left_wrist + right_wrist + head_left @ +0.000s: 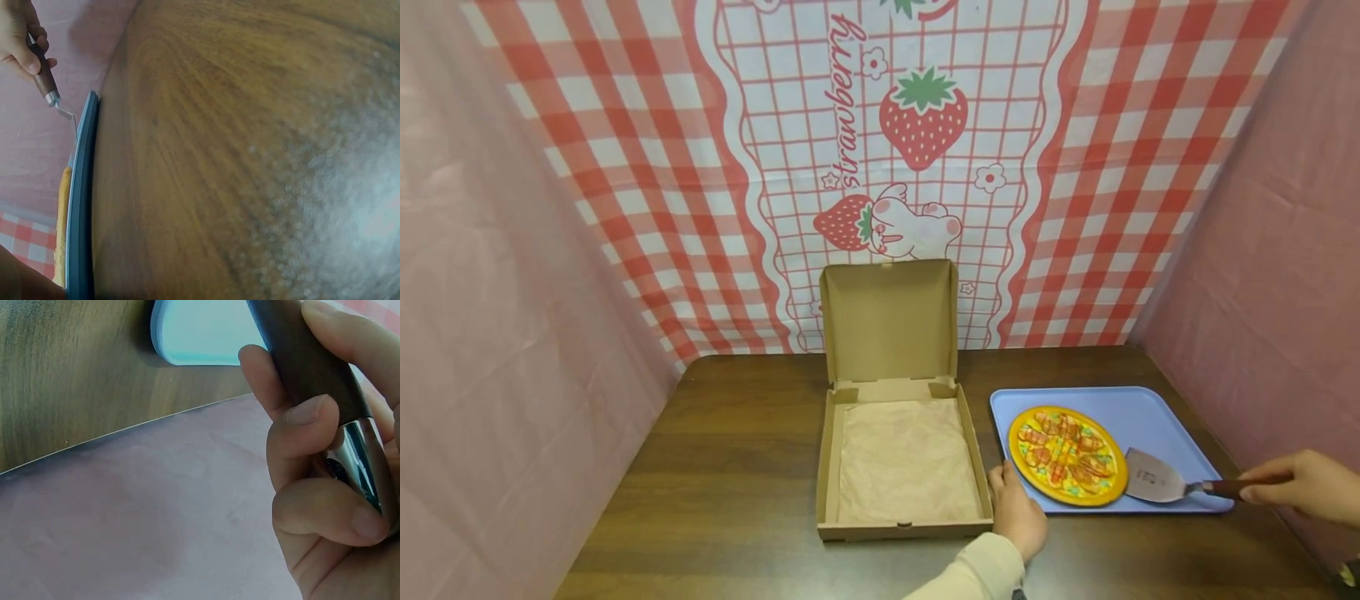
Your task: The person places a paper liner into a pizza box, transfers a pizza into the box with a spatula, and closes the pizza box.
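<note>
My right hand (pixel 1307 487) grips the dark wooden handle (pixel 312 362) of a metal pizza server (pixel 1157 479). The server's flat blade lies over the blue tray (pixel 1172 425), its front edge right at the pizza's right rim. The round toy-like pizza (pixel 1067 454), with an orange crust and colourful toppings, lies on the tray's left part. At the tray's front left corner is my left hand (pixel 1021 517), between tray and box, fingertips close to the pizza's rim. Its grip is largely hidden, so I cannot tell how the fingers close.
An open cardboard box (pixel 827 492) stands left of the tray, its lid (pixel 891 321) upright and brown paper (pixel 906 458) lining its base. Both stand on a brown wooden table (pixel 722 467). A red checked strawberry cloth (pixel 917 208) hangs behind, with pink cloth at both sides.
</note>
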`<action>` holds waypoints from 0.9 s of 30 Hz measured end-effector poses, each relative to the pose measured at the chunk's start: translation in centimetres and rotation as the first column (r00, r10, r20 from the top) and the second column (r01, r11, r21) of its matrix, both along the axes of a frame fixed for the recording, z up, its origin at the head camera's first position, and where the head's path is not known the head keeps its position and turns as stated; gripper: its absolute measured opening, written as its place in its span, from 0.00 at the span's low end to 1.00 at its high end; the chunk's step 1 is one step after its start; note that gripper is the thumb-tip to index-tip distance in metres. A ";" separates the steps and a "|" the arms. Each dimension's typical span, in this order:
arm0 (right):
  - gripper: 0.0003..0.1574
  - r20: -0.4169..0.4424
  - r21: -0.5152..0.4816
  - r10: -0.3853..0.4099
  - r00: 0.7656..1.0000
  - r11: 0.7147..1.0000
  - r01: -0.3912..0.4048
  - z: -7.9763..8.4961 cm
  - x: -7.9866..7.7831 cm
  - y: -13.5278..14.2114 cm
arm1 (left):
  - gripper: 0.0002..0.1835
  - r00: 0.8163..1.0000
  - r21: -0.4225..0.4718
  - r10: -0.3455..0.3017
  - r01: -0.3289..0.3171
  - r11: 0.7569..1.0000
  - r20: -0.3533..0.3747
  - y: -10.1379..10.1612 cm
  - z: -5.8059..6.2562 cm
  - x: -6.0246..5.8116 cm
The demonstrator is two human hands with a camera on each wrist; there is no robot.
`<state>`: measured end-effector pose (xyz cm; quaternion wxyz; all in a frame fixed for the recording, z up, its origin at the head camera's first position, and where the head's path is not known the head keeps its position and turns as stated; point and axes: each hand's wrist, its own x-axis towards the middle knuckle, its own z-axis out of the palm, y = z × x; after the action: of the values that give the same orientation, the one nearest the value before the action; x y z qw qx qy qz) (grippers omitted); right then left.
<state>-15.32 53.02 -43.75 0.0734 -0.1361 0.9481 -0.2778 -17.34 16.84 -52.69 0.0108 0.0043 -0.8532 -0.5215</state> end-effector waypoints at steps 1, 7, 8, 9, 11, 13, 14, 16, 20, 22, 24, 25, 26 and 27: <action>0.21 -0.001 -0.001 0.002 1.000 1.000 -0.002 0.0 0.0 0.0 | 0.33 1.000 -0.003 0.002 -0.002 1.000 -0.001 0.0 0.0 0.0; 0.14 -0.001 0.032 -0.028 1.000 0.999 0.028 -0.2 -0.1 -0.5 | 0.33 1.000 -0.003 0.002 -0.002 1.000 0.002 -0.1 0.3 0.0; 0.12 -0.011 0.037 -0.026 1.000 0.999 0.027 -0.3 -0.1 -0.6 | 0.33 1.000 -0.007 0.003 -0.003 1.000 -0.004 -0.1 0.3 0.0; 0.10 -0.025 0.049 -0.027 0.999 0.998 0.028 -0.3 -0.1 -0.6 | 0.33 1.000 -0.007 0.003 -0.003 1.000 -0.003 -0.1 0.3 0.0; 0.08 -0.041 0.067 -0.038 0.998 0.997 0.041 -0.4 -0.1 -0.9 | 0.33 1.000 -0.012 0.003 -0.003 1.000 -0.001 0.0 0.2 0.0; 0.07 -0.050 0.073 -0.038 0.998 0.996 0.042 -0.6 0.0 -1.0 | 0.33 1.000 -0.018 0.000 0.000 1.000 0.004 0.0 0.2 0.0; 0.06 -0.053 0.088 -0.044 0.998 0.995 0.049 -0.6 0.0 -1.0 | 0.33 1.000 -0.020 -0.004 0.004 1.000 0.007 0.0 0.2 0.0; 0.07 -0.013 0.086 -0.058 0.998 0.995 0.059 -0.6 0.1 -1.0 | 0.32 1.000 -0.017 -0.012 0.012 1.000 0.016 -0.1 0.1 0.0; 0.10 0.044 0.077 -0.054 0.998 0.996 0.050 -0.6 0.0 -0.8 | 0.32 0.999 -0.011 -0.028 0.028 1.000 0.023 -0.2 0.1 -0.1; 0.10 0.040 0.074 -0.040 0.998 0.997 0.037 -0.7 0.0 -0.7 | 0.32 0.999 -0.012 -0.032 0.032 0.999 0.025 -0.2 0.1 -0.1; 0.09 0.026 0.076 -0.032 0.999 0.997 0.030 -0.8 0.1 -0.6 | 0.32 0.999 -0.012 -0.033 0.033 0.999 0.025 -0.2 0.2 -0.1; 0.08 0.008 0.070 -0.026 1.000 0.997 0.025 -0.9 0.1 -0.6 | 0.32 0.999 -0.012 -0.034 0.034 0.999 0.025 -0.2 0.2 -0.1; 0.08 -0.001 0.087 -0.032 0.999 0.996 0.032 -0.9 0.1 -0.9 | 0.32 0.999 -0.014 -0.034 0.034 0.999 0.025 -0.2 0.2 -0.1; 0.10 0.002 0.105 -0.043 0.999 0.994 0.043 -0.7 0.1 -1.2 | 0.32 0.999 -0.014 -0.033 0.034 0.999 0.025 -0.2 0.2 -0.1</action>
<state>-15.18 51.77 -44.49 0.0765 -0.1111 0.9640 -0.2292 -17.45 16.68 -52.49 -0.0085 -0.0037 -0.8569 -0.5153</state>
